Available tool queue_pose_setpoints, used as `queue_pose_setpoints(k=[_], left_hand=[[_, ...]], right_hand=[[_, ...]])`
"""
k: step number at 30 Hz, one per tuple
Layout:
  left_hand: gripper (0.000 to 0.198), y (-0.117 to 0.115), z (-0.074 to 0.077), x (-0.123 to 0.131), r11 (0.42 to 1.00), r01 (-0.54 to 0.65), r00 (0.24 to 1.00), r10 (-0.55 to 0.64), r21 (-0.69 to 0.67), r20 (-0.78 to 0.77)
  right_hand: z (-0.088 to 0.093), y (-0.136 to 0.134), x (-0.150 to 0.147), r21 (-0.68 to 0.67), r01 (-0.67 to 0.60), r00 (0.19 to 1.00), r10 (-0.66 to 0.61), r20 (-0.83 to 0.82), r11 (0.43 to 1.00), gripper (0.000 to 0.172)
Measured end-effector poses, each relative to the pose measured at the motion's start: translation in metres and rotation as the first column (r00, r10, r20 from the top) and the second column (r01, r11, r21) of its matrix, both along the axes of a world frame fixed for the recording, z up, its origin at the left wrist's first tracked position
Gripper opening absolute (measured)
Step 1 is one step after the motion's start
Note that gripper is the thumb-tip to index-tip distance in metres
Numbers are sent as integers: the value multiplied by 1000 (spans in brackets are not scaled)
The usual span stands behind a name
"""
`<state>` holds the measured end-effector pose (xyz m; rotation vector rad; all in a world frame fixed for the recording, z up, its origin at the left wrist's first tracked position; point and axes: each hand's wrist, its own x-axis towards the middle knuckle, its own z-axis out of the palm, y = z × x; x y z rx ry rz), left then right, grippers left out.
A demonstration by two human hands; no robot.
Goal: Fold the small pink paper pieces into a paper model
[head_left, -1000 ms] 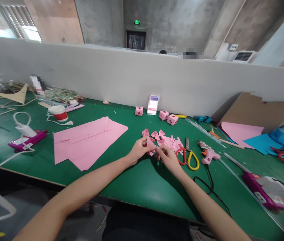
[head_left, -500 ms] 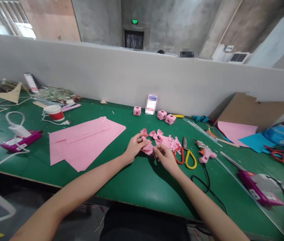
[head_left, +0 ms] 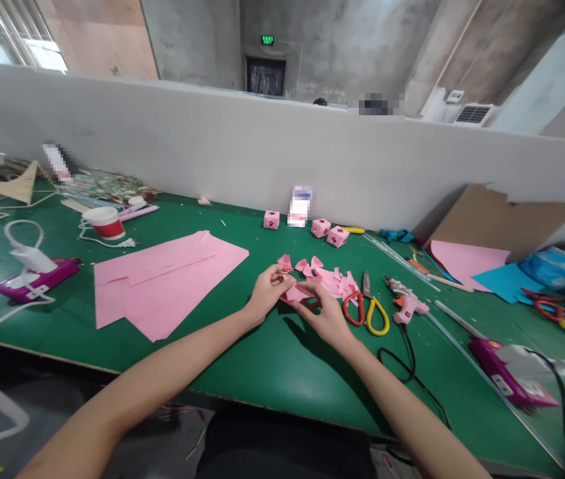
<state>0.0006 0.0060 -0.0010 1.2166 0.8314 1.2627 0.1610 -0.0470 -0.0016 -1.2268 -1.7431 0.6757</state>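
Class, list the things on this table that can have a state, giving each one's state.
Pink paper piece: held by left hand and right hand
Three pink boxes: assembled, set down
Nearer scissors: lying free, apparently closed
Glue gun: set down, not held
Large pink sheets: spread flat, overlapping
Paper cup: upright
Left power strip: adapter plugged in
White plug: lying unplugged

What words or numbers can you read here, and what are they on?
"EXIT": glowing green rectangular sign; characters above it too small.
White scrawl on rough grey concrete wall: too faint.
Upright white-and-purple rectangle: too blurred.
Any markings on both magenta plastic power strips: too small.
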Motion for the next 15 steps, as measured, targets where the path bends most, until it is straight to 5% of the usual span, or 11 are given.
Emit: queue_pose_setpoints(k=[7, 15], left_hand=[[34, -3, 2, 2, 998, 39, 999, -40, -50, -7], [35, -7, 8, 3, 985, 128, 991, -124, -120, 45]], right_hand=[[-6, 5, 3, -10, 71, 996, -72, -60, 997, 27], [-7, 10, 5, -192, 39, 888, -122, -443, 981, 37]])
